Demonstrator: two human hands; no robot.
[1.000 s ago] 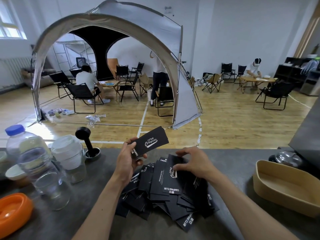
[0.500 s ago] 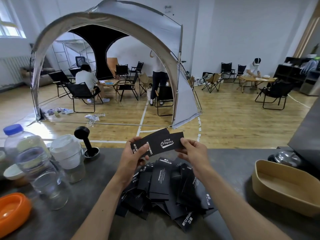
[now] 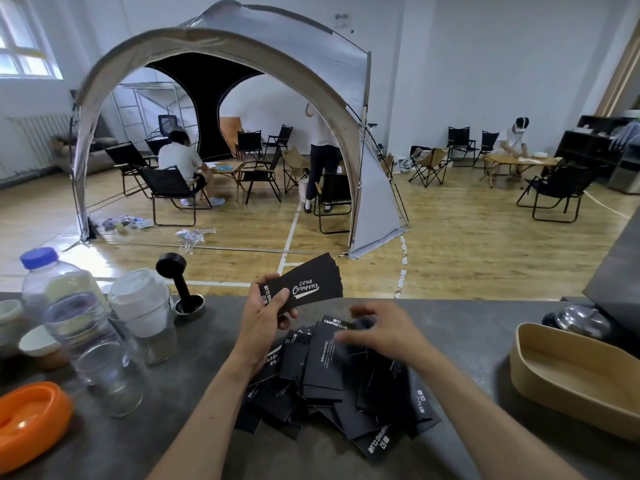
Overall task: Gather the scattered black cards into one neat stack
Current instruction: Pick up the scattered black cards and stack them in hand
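- The scattered black cards (image 3: 332, 382) lie in a loose overlapping heap at lower centre of the frame, on the grey counter (image 3: 173, 445).
- Above the heap, the small held stack (image 3: 304, 287) sits fanned slightly at its far end, thumb across its near end.
- The left hand (image 3: 263, 318) grips that stack, fingers curled round it.
- The right hand (image 3: 377, 329) is blurred over the pile's top; fingers look loosely spread, and whether it has a card I cannot tell.
- Judgement: lift a single top card cleanly, lay it flush on the stack, then square the edges.
- A tan tray (image 3: 568, 375) sits at right; a water bottle (image 3: 65, 306) at left.
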